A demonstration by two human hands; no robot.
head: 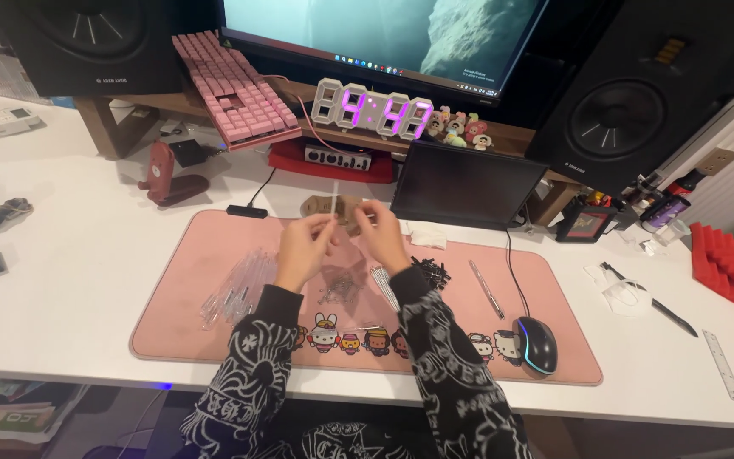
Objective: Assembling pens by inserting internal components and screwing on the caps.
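My left hand and my right hand are raised close together above the pink desk mat. Between their fingertips I pinch a thin clear pen tube that points up and away. Below my hands lie a small pile of tiny metal springs and a bundle of thin refills. A heap of clear pen barrels lies left of my left wrist. Small black pen parts are scattered to the right.
A black mouse sits at the mat's right end, a metal pen beside it. Behind stand a small dark screen, a digital clock, a tilted pink keyboard, a monitor and two speakers. A ruler lies far right.
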